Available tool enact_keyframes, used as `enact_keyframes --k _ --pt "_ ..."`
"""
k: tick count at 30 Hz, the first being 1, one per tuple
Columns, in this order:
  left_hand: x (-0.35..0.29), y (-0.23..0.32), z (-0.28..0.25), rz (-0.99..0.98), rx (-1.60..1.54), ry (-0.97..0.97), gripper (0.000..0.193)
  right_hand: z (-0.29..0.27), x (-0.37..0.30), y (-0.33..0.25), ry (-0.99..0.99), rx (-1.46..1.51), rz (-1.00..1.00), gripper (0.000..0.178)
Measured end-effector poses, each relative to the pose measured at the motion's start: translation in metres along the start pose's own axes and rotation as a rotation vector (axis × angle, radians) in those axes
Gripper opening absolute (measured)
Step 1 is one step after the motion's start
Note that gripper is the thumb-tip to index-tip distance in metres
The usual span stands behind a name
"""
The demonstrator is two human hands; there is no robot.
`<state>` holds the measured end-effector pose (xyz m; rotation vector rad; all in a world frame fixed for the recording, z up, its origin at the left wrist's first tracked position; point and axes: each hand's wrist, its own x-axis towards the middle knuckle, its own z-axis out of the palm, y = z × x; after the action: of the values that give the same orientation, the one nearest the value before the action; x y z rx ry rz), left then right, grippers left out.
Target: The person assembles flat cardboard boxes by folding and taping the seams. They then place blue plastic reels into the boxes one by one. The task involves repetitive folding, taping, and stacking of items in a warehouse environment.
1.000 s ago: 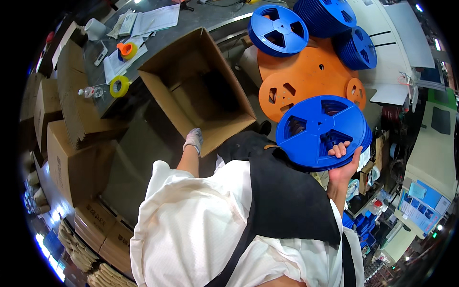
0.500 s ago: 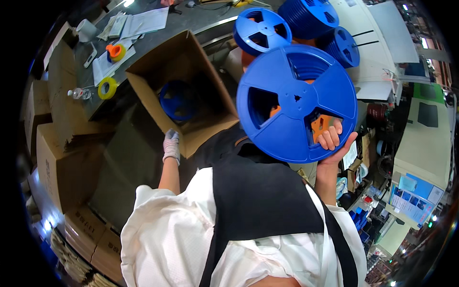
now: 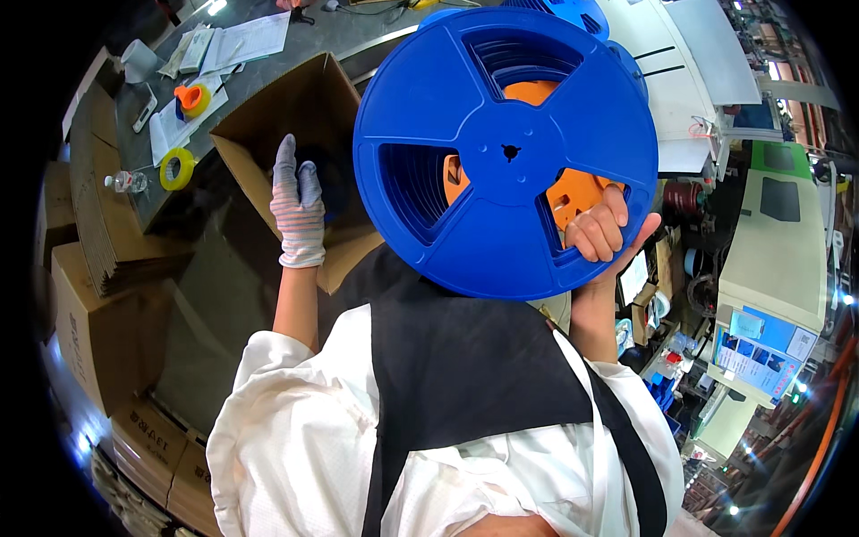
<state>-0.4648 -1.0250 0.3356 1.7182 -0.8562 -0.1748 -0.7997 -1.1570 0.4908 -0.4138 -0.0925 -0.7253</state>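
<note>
My bare right hand point(image 3: 601, 231) grips a stack of large blue plastic reels point(image 3: 501, 210) by the rim, its fingers hooked through a window of the front one. Orange parts point(image 3: 568, 199) show through the windows. In front of my chest, the stack's flat face is toward me. My left hand point(image 3: 298, 210), in a striped grey-and-pink glove, is raised with fingers stretched and holds nothing. It is over the near left edge of an open cardboard box point(image 3: 344, 261). Inside the box, a dark blue shape is mostly hidden behind my hand and the reels.
More blue reels point(image 3: 583, 12) stand behind the held stack. A grey table point(image 3: 335, 27) at the far left carries yellow tape point(image 3: 177, 168), an orange tape roll point(image 3: 190, 98), papers and a bottle point(image 3: 125, 182). Cardboard boxes point(image 3: 112, 331) stand at left; a pale machine point(image 3: 778, 242) is at right.
The reel stack has come nearer and to the left, now covering part of the box. My left hand has risen off the box's near edge, fingers now extended.
</note>
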Motion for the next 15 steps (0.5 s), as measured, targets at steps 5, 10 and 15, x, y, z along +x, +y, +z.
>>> enact_keyframes --k 5,10,15 --pt "0.024 0.070 0.003 0.370 0.394 -0.070 0.051 -0.004 -0.002 0.008 0.008 -0.065 0.053 0.047" --pt "0.006 0.187 0.056 0.606 0.108 -0.545 0.063 0.004 -0.004 0.025 0.061 -0.061 0.133 0.050" --pt "-0.002 0.168 0.059 0.611 0.008 -0.584 0.064 0.005 -0.011 0.024 0.053 -0.066 0.211 0.053"
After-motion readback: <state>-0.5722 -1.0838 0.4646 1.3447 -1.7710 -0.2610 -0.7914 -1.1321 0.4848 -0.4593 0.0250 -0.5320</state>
